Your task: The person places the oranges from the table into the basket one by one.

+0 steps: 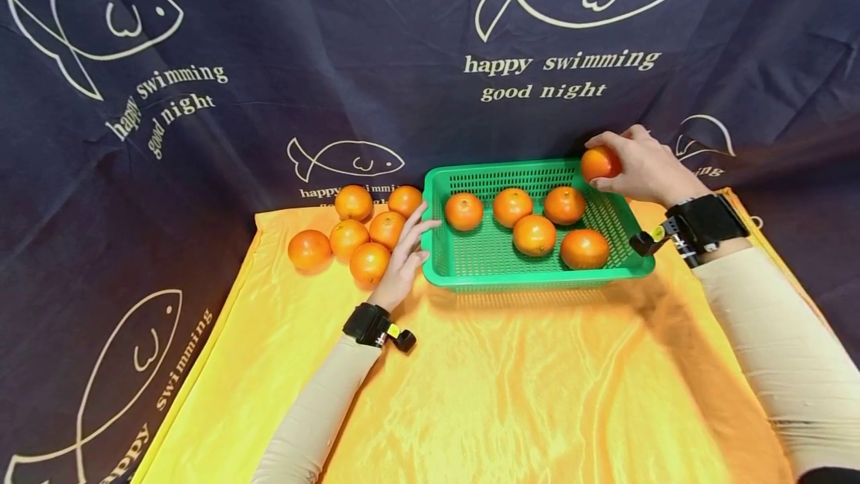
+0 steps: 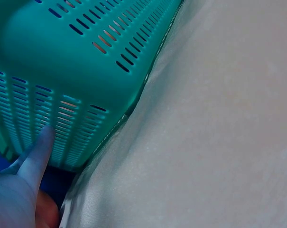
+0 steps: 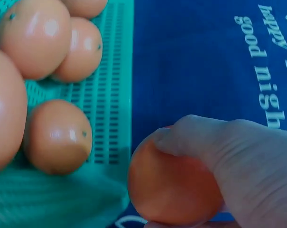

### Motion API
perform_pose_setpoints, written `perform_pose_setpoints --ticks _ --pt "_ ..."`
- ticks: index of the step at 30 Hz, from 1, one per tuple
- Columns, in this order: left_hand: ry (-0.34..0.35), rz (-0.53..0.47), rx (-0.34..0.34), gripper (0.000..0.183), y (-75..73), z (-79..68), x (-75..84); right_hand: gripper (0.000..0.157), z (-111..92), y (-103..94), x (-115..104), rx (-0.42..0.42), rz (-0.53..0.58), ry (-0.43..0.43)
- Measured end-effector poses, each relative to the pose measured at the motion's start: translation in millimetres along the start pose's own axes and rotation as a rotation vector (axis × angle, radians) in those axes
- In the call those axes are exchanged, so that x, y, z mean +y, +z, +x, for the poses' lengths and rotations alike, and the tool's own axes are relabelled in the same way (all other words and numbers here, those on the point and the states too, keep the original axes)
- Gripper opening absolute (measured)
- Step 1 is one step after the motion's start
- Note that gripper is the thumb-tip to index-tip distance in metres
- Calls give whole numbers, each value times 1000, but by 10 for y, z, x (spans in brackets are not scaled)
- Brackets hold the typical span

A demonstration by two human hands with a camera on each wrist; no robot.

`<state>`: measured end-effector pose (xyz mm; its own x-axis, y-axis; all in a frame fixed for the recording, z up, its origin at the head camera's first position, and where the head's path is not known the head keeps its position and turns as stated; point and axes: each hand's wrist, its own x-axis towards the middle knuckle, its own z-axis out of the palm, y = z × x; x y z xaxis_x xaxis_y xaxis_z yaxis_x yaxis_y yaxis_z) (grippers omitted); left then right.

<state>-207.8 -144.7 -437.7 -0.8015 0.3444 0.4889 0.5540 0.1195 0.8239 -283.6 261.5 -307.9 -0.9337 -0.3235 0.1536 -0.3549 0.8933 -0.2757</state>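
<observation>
My right hand point(image 1: 646, 164) grips an orange point(image 1: 600, 163), fingers on one side and thumb on the other, above the back right corner of a green plastic basket point(image 1: 531, 280). In the right wrist view this held orange point(image 3: 174, 185) appears beside the basket's rim. Several oranges lie inside the basket, one orange point(image 1: 464, 211) apart at the left. My left hand point(image 1: 401, 264) rests against the basket's left end with its fingers extended. A finger point(image 2: 38, 154) touches the slotted wall in the left wrist view.
Left of the basket, several loose oranges point(image 1: 349, 239) sit close together on a yellow cloth point(image 1: 524, 379). Behind them hangs a dark blue curtain point(image 1: 376, 43) with fish drawings and lettering. The basket stands close to that curtain.
</observation>
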Motion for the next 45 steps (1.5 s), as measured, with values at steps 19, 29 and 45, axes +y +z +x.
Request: perform_pose_setpoints --ticks 19,29,45 --pt "-7 3 2 55 8 22 0 58 188 235 -608 -4 46 -81" --pt "-8 4 -5 52 3 39 -17 58 299 358 -892 -70 80 -128" --pt "-10 9 -2 54 -5 10 0 58 374 533 -1210 -198 153 -282"
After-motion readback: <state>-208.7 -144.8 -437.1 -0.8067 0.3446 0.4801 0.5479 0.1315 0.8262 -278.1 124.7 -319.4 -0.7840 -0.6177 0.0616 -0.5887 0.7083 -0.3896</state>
